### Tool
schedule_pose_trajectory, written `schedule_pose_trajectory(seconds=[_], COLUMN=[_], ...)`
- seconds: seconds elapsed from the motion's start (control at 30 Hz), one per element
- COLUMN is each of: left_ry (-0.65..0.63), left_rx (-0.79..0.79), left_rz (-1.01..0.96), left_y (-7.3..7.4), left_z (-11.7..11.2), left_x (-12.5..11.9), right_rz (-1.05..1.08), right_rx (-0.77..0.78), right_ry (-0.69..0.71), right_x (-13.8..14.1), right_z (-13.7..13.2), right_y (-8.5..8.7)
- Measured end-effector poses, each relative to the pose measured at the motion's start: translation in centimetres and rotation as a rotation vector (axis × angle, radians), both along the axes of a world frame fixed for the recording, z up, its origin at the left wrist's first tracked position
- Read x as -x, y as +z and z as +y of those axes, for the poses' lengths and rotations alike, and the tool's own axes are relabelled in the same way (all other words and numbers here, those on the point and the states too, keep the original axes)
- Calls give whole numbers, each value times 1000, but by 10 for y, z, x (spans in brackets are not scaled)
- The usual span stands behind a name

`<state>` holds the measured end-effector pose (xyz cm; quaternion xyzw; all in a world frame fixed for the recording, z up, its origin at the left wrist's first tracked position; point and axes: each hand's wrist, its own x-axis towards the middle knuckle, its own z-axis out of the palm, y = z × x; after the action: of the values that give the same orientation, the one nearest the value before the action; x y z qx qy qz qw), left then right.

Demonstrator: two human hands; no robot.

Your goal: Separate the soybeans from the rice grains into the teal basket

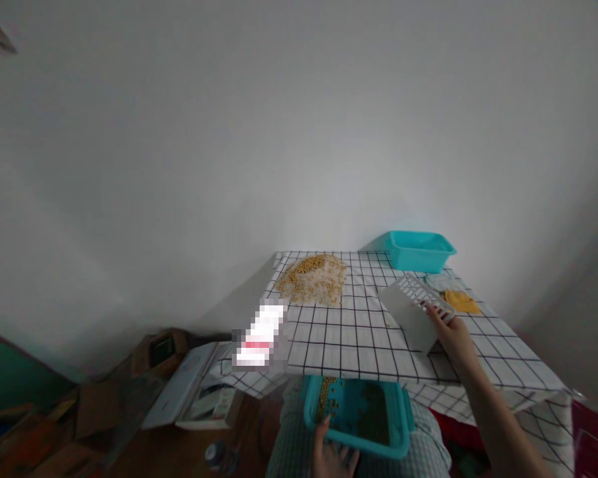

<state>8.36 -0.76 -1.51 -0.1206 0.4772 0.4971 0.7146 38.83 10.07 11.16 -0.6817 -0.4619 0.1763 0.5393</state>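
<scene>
A teal plastic basin [359, 446] rests on my lap below the table edge. Yellow beans [323, 396] lie along its left side, and a dark green mass of small grains [375, 415] covers its right side. My left hand [331, 459] grips the basin's near rim, thumb over the edge. Over the right part of the table, my right hand [448, 328] holds a white plastic box [411, 318] with a slotted face, tilted. Fingers curl over its slotted edge; what is inside is hidden.
Yellow beans mixed with pale grains [316, 282] spread on the checked tablecloth [349, 332]. A second teal basin [418, 255] stands at the back right, near a yellow cloth [461, 301]. A blurred-out white item [260, 335] lies front left. Boxes [214, 406] stand on the floor.
</scene>
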Motion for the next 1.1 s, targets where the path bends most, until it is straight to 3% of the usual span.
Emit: schedule_pose_trajectory(seconds=[0.13, 0.33, 0.53, 0.67, 0.83, 0.9, 0.97, 1.1], left_ry=[23, 39, 38, 53, 40, 40, 49, 52], left_rx=[5, 10, -5, -20, -23, -12, -8, 1], left_rz=[-2, 17, 6, -6, -12, -1, 1, 4], left_y=[1, 5, 10, 7, 5, 5, 6, 3], left_z=[-1, -1, -2, -1, -1, 0, 0, 1], left_x=[0, 3, 5, 6, 6, 6, 6, 5], right_rz=[59, 169, 118, 161, 390, 502, 586, 558], right_rx=[92, 209, 259, 288, 100, 18, 45, 112], right_ry=[59, 306, 417, 415, 383, 363, 334, 225], right_x=[33, 76, 81, 63, 43, 42, 45, 53], right_z=[-28, -49, -51, -34, 24, 50, 68, 79], right_y=[6, 16, 29, 42, 56, 54, 47, 30])
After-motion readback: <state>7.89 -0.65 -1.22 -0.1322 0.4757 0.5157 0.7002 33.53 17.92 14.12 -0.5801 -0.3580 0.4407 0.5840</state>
